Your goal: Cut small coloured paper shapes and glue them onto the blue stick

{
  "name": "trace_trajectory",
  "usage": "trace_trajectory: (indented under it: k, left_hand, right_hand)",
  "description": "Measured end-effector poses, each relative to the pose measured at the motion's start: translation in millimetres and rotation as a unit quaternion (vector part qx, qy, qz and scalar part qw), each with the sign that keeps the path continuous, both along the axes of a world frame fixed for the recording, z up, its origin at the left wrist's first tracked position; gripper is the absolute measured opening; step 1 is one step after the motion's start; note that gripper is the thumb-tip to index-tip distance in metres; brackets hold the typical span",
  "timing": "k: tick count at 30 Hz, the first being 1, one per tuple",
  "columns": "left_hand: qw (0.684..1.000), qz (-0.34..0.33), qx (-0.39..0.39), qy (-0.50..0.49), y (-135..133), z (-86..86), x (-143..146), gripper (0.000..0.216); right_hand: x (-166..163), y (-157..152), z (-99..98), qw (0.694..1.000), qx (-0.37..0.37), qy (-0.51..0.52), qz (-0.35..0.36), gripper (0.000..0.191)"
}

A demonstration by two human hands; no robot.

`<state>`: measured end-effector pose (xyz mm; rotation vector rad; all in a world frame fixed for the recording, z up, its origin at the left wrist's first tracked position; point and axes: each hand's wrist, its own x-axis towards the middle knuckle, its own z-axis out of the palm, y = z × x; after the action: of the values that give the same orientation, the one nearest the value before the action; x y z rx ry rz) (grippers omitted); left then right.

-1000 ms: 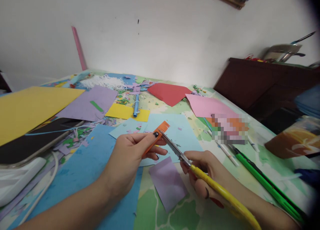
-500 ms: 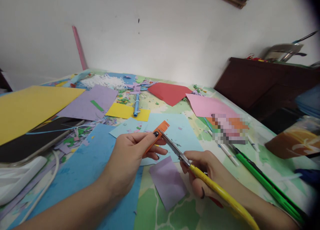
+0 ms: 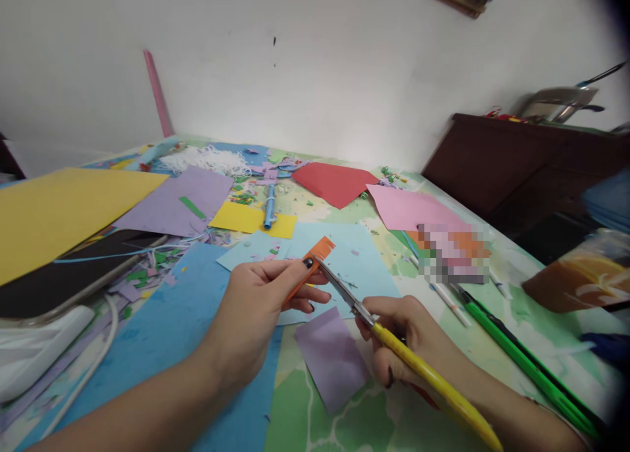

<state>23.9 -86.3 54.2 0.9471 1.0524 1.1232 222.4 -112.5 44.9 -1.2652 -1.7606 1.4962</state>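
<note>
Between thumb and fingers, my left hand (image 3: 263,294) pinches an orange paper strip (image 3: 322,247) whose far end is cut into a fringe. My right hand (image 3: 406,334) grips scissors (image 3: 418,367) with yellow handles. Their blades meet the strip's edge just beside my left thumb; the blades look nearly closed. Below both hands lies a light blue sheet (image 3: 364,255) dotted with small scraps. A purple paper square (image 3: 332,357) rests on the table between my wrists, and a blue sheet (image 3: 197,334) is under my left forearm.
Yellow card (image 3: 73,209), a phone (image 3: 93,268) and a white power strip (image 3: 44,353) lie on the left. Farther back are a blue paper roll (image 3: 270,206), red paper (image 3: 335,183) and white string (image 3: 207,160). A green cutter (image 3: 522,353) and a drink cup (image 3: 575,271) are on the right.
The scissors' handles have drawn closer together and the right thumb has shifted slightly left. My left hand and the orange strip stay almost in place.
</note>
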Motion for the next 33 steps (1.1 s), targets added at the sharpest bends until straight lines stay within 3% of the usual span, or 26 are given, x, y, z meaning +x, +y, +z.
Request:
trace_trajectory:
  k: [16,26,33]
  left_hand:
    - [1.000,-0.004,-0.003,-0.004,1.2,-0.2,0.1,0.020]
    - [1.000,-0.001,0.001,0.004,1.2,-1.5,-0.9,0.019]
    - [1.000,0.002,-0.011,-0.007,1.9,-2.3,-0.2,0.019]
  right_hand:
    - [2.1,-0.7,-2.7,0.999,-0.010,0.038,0.015,0.041]
    - [2.3,-1.2,-0.5,0.999,0.039,0.021,0.020,0.045]
    - [3.2,-2.2,-1.7,0.999,0.003,0.046,0.024,0.043]
